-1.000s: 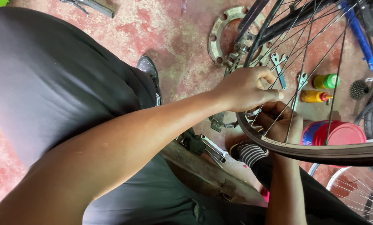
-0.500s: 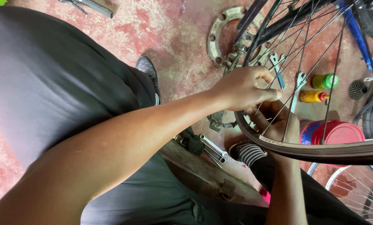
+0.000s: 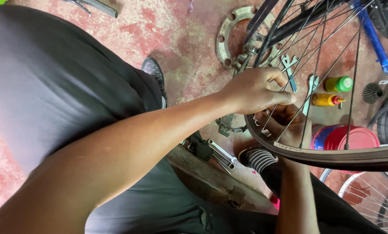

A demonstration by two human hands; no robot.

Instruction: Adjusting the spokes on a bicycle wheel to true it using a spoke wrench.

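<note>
Bicycle wheel (image 3: 332, 158) cut off at right edge, dark rim curving over red concrete floor (image 3: 189, 56); thin steel spokes (image 3: 315, 69) fan upward. Left hand (image 3: 257, 91) reaches across, fingers pinched together on a spoke. Right hand (image 3: 289, 125) half hidden behind rim, cupped under it; grip unclear.

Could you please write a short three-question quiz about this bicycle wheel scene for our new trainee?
1. True or false: the left hand reaches in among the spokes of the bicycle wheel.
2. Which stands on the floor beyond the rim? A) a red tub B) a glass jug C) a white bucket
3. What colour is the cap on the small green bottle?

Key: 1 true; 2 A; 3 green. The right hand sits under the rim, its grip hidden.
</note>
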